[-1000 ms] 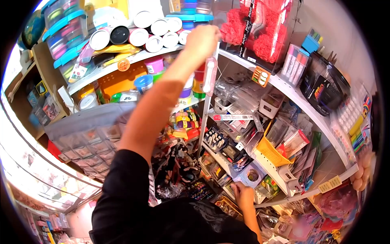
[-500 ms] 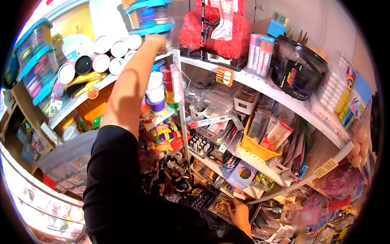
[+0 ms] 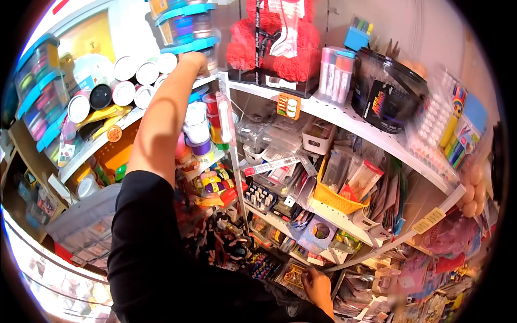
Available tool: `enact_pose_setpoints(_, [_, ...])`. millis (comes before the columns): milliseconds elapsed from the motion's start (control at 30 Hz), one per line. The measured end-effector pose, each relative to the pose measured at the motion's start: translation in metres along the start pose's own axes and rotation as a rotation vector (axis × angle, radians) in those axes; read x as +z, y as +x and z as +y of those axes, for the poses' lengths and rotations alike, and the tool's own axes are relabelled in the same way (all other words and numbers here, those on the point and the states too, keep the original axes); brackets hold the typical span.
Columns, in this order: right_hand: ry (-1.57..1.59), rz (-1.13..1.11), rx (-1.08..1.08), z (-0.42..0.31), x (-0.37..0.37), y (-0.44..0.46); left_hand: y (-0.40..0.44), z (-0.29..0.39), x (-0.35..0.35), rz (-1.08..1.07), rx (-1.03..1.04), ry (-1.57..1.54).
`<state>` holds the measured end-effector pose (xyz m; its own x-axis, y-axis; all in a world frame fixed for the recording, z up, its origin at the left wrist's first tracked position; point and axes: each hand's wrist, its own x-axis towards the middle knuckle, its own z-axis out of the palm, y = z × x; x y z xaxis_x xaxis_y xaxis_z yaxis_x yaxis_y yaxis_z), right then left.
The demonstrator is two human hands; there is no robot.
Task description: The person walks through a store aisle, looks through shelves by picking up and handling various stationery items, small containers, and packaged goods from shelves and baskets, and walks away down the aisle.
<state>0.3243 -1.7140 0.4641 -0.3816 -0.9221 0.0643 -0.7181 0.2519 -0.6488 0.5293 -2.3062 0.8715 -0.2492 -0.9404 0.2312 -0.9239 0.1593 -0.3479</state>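
Note:
My left hand [image 3: 195, 63] is raised at the upper left, beside the stacked clear tubs with blue lids [image 3: 191, 46] and near the top of the white shelf post [image 3: 223, 81]. Its back faces me and the fingertips are hidden, so any grip cannot be made out. Low down, my right hand [image 3: 319, 289] has its fingers bent and drawn together at the edge of a clear packet with gold and red contents [image 3: 294, 275]. What lies between those fingertips is too small to tell.
White-lidded tubes [image 3: 124, 92] lie left of my raised forearm. A clear box of red roses [image 3: 299, 54], a marker case [image 3: 336, 75] and a black bucket [image 3: 388, 91] line the top shelf. Below sits a yellow basket [image 3: 336, 202]. A curved shelf edge [image 3: 377, 142] crosses the right side.
The view has swung right, so the shelves appear farther left. My left hand stays high by the shelf post. My right hand has moved lower, to the packet below the shelf.

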Motion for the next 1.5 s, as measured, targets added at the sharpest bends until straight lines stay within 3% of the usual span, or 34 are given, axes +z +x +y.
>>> enact_pose_setpoints(67, [-0.06,0.033,-0.107,0.009,0.006,0.004,0.011,-0.01,0.014,0.079,0.093,-0.004])
enact_pose_setpoints(133, [-0.03,-0.019,-0.038,0.01,0.009,0.007,0.001,-0.008,0.011,0.12,0.035,0.004])
enact_pose_setpoints(233, [-0.022,-0.019,-0.212,0.037,0.022,0.01,-0.015,-0.007,0.004,0.089,-0.054,-0.086])
enact_pose_setpoints(300, [-0.141,-0.461,0.094,0.045,0.024,0.015,-0.025,-0.004,-0.005,0.059,-0.011,-0.116])
enact_pose_setpoints(333, [-0.143,-0.466,0.093,0.029,0.018,0.014,-0.027,-0.003,-0.009,0.053,-0.015,-0.116])
enact_pose_setpoints(400, [-0.017,-0.092,-0.039,-0.019,0.002,0.011,-0.028,-0.004,-0.014,0.068,-0.045,-0.149])
enact_pose_setpoints(800, [-0.029,-0.088,-0.149,-0.004,0.009,0.021,-0.043,-0.01,-0.023,0.176,-0.014,-0.297])
enact_pose_setpoints(900, [-0.035,-0.072,-0.211,-0.002,0.008,0.023,-0.06,-0.014,-0.028,0.296,-0.018,-0.321])
enact_pose_setpoints(1033, [-0.063,-0.11,-0.172,0.0,0.008,0.026,-0.106,-0.006,-0.064,0.254,-0.022,-0.231])
enact_pose_setpoints(1200, [-0.099,-0.112,-0.228,-0.004,0.007,0.03,-0.19,0.027,-0.108,0.279,0.109,-0.292])
enact_pose_setpoints(1333, [-0.026,-0.16,-0.253,-0.012,0.004,0.03,-0.241,0.075,-0.094,0.718,0.35,-0.413])
enact_pose_setpoints(1400, [-0.042,-0.124,-0.268,-0.008,0.01,0.029,-0.268,0.105,-0.085,0.933,0.582,-0.596])
enact_pose_setpoints(1467, [-0.068,-0.095,-0.321,-0.007,0.011,0.026,-0.286,0.14,-0.076,0.991,0.669,-0.738])
enact_pose_setpoints(1500, [-0.053,-0.082,-0.299,-0.005,0.011,0.02,-0.299,0.168,-0.07,0.915,0.74,-0.859])
